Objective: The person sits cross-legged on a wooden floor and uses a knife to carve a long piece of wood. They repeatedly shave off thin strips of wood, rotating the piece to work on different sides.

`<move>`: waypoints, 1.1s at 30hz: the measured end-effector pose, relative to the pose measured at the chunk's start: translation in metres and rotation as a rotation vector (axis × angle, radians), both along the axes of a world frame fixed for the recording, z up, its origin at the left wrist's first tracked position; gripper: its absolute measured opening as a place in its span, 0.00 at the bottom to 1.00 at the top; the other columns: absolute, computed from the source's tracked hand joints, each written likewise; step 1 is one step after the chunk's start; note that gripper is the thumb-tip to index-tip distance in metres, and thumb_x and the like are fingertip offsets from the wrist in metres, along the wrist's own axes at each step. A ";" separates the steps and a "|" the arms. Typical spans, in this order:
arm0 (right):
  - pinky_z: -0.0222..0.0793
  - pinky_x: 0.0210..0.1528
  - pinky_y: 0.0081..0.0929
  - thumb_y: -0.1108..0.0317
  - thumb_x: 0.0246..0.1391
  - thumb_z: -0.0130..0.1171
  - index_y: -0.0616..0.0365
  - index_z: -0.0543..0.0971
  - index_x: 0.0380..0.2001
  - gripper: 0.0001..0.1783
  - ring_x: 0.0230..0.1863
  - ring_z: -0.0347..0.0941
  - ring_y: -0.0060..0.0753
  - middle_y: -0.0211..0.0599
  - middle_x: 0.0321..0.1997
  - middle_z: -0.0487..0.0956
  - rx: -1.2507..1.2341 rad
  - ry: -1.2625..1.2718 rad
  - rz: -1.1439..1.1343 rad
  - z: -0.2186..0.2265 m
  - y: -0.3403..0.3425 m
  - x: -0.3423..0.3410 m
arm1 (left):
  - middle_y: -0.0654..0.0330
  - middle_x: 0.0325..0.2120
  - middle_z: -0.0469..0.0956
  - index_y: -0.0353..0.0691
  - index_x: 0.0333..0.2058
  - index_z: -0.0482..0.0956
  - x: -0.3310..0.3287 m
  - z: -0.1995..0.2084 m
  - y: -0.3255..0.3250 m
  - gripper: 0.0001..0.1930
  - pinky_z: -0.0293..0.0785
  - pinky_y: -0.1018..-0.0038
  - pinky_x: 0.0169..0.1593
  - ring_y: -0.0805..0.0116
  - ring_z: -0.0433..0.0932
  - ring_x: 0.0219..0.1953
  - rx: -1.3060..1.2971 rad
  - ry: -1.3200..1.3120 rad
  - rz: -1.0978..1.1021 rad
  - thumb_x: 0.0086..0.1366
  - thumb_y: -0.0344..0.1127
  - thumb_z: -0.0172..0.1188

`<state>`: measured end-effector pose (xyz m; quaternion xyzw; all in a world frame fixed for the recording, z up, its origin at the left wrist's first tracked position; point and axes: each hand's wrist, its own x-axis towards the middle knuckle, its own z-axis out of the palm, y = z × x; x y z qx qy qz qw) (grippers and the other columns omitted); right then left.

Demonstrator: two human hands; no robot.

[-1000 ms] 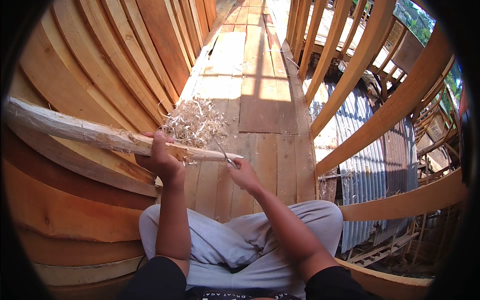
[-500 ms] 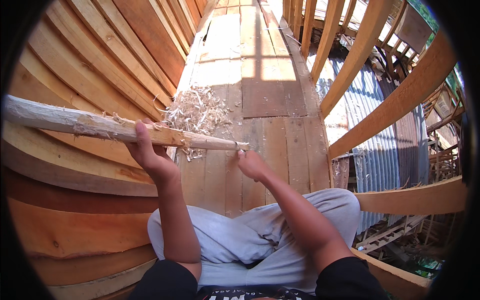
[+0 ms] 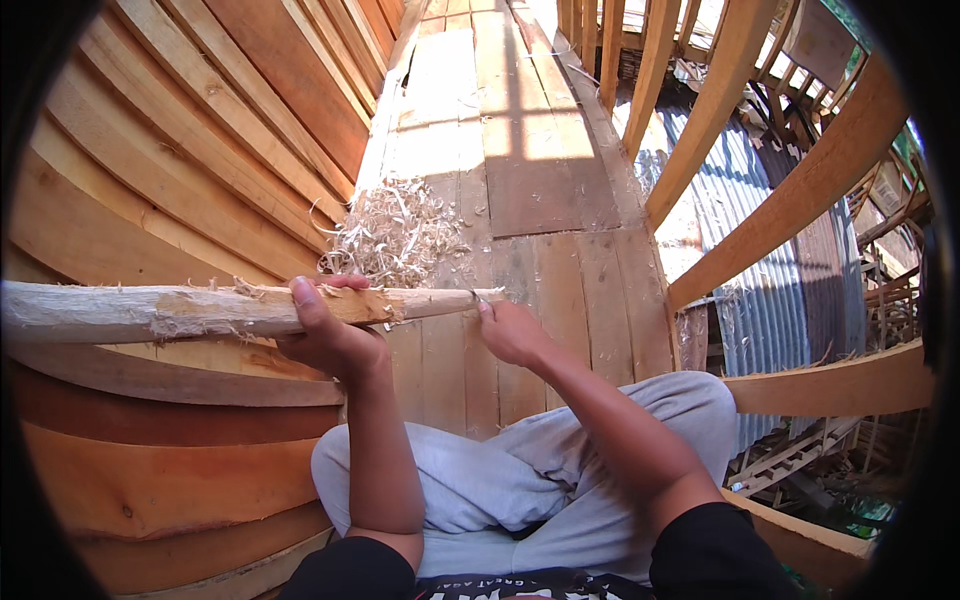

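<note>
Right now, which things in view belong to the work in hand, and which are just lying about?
In use:
- pole, gripped in the left hand
- knife, in the right hand, blade at the pole's thin end

Lying about:
- shavings, heaped on the floor
- metal sheets, outside the railing

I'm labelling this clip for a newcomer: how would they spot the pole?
Start at the plank wall on the left, then find the left hand near it. The pole runs through that hand from the picture's left edge, tapering to a tip by the right hand. Unlike the flat planks, it is rounded, pale and splintery.
</note>
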<state>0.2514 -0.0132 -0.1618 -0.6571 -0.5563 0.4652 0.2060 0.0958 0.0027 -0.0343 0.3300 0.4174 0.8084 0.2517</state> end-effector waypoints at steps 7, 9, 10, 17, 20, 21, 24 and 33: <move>0.69 0.43 0.48 0.56 0.65 0.36 0.73 0.75 0.31 0.28 0.36 0.75 0.60 0.64 0.31 0.76 -0.042 -0.041 -0.070 -0.062 0.003 0.022 | 0.52 0.24 0.73 0.23 0.45 0.63 0.010 0.005 0.002 0.26 0.74 0.72 0.27 0.66 0.75 0.20 -0.025 -0.021 0.042 0.61 0.43 0.57; 0.70 0.39 0.47 0.55 0.66 0.36 0.71 0.74 0.27 0.28 0.29 0.76 0.55 0.59 0.26 0.75 -0.082 -0.047 -0.089 -0.067 0.001 0.025 | 0.53 0.22 0.73 0.24 0.45 0.63 0.012 0.009 -0.004 0.25 0.74 0.72 0.28 0.67 0.76 0.21 -0.021 0.079 0.005 0.62 0.43 0.57; 0.70 0.38 0.46 0.55 0.66 0.36 0.71 0.73 0.26 0.28 0.27 0.75 0.54 0.58 0.25 0.75 -0.082 -0.028 -0.084 -0.053 0.004 0.017 | 0.53 0.22 0.73 0.24 0.44 0.64 0.014 0.009 -0.003 0.25 0.75 0.72 0.29 0.67 0.76 0.21 -0.024 0.101 0.023 0.62 0.43 0.57; 0.66 0.41 0.48 0.54 0.66 0.36 0.71 0.72 0.28 0.28 0.34 0.75 0.60 0.61 0.28 0.77 0.015 0.186 0.090 0.000 0.007 0.004 | 0.54 0.26 0.72 0.27 0.44 0.64 0.019 0.006 -0.002 0.25 0.74 0.74 0.32 0.67 0.75 0.25 -0.040 0.100 0.145 0.62 0.45 0.59; 0.67 0.41 0.48 0.54 0.66 0.36 0.71 0.73 0.27 0.29 0.34 0.75 0.60 0.60 0.29 0.77 -0.015 0.223 -0.048 -0.017 0.004 0.003 | 0.53 0.27 0.72 0.25 0.44 0.64 0.009 0.006 0.006 0.27 0.75 0.74 0.32 0.67 0.74 0.25 -0.015 0.051 0.155 0.61 0.45 0.60; 0.67 0.42 0.48 0.54 0.66 0.36 0.71 0.73 0.27 0.29 0.34 0.75 0.60 0.60 0.29 0.77 -0.021 0.211 -0.049 -0.015 0.005 0.002 | 0.53 0.28 0.72 0.25 0.44 0.64 0.007 0.007 0.008 0.27 0.75 0.74 0.32 0.67 0.74 0.26 -0.014 0.039 0.155 0.62 0.46 0.60; 0.67 0.41 0.47 0.54 0.66 0.37 0.70 0.73 0.26 0.28 0.33 0.75 0.59 0.60 0.28 0.77 0.075 0.138 -0.026 -0.008 0.004 -0.006 | 0.54 0.27 0.72 0.25 0.44 0.65 0.002 0.006 0.009 0.26 0.75 0.74 0.32 0.67 0.74 0.25 -0.016 0.029 0.120 0.62 0.46 0.60; 0.66 0.51 0.52 0.56 0.65 0.36 0.75 0.77 0.35 0.29 0.44 0.73 0.65 0.69 0.38 0.76 -0.052 0.078 -0.071 -0.033 0.008 0.012 | 0.56 0.25 0.71 0.30 0.37 0.66 0.016 0.010 0.003 0.22 0.73 0.71 0.32 0.67 0.74 0.28 -0.078 0.085 0.126 0.62 0.48 0.58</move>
